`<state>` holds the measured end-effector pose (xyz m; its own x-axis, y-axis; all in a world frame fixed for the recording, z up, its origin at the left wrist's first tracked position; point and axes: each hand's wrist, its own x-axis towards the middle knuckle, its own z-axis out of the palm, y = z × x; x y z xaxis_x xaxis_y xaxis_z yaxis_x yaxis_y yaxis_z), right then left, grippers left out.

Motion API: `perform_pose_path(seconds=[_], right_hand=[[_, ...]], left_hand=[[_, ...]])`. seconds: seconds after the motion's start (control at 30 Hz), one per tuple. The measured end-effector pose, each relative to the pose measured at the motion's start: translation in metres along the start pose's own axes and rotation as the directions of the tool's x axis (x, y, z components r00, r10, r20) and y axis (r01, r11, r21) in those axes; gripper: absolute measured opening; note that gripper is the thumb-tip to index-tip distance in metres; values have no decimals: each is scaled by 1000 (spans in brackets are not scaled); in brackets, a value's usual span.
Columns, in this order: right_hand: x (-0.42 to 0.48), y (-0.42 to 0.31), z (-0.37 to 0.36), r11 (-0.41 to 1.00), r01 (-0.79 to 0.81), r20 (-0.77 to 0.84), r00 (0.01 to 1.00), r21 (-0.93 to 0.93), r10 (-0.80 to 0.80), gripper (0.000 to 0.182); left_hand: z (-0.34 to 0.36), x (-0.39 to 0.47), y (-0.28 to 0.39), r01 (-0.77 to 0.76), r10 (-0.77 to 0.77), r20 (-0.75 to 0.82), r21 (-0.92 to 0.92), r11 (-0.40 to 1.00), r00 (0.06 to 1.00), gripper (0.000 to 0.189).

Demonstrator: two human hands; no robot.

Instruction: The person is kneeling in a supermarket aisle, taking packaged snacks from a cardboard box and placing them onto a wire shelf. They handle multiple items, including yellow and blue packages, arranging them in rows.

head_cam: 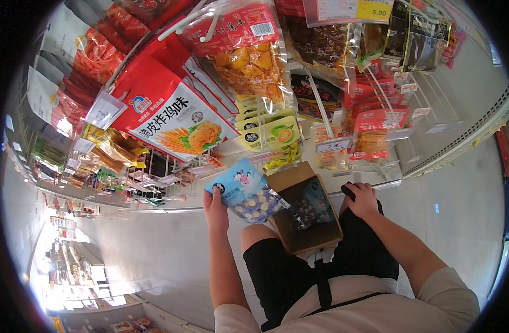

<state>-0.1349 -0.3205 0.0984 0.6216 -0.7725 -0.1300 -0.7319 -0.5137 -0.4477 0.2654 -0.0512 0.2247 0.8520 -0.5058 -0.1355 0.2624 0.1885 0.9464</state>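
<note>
My left hand (216, 212) grips the left edge of a blue candy bag (242, 183), thumb on its front. A cartoon cow is printed on the bag, and pale round tablets show through its lower part. Between my knees stands an opened cardboard box (309, 243), its far flap raised. Inside lies another blue-and-clear candy bag (319, 202), partly in shadow. The held bag overlaps the box's left edge in view. On my right knee rests my right hand (363, 200), closed around a small black object (348, 190) that I cannot identify.
Ahead is a shelf unit with hanging snack bags, among them a large red-and-white bag (175, 120) and a bag of orange pieces (248, 66). Yellow-green gummy bags (267, 135) hang just beyond the box. Metal hooks (319, 100) and price tags (333, 144) stick out toward me.
</note>
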Motion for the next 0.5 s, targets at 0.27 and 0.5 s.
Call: perform_pose_path(seconds=[0.27, 0.5], right_hand=[[-1, 5, 1, 1000, -13, -10, 1000, -18, 13, 52], [1, 5, 1, 999, -34, -17, 999, -8, 33, 53]], left_hand=[[-19, 48, 21, -142, 140, 46, 49, 989, 989, 23], [-13, 68, 20, -212, 215, 59, -49, 976, 975, 20]])
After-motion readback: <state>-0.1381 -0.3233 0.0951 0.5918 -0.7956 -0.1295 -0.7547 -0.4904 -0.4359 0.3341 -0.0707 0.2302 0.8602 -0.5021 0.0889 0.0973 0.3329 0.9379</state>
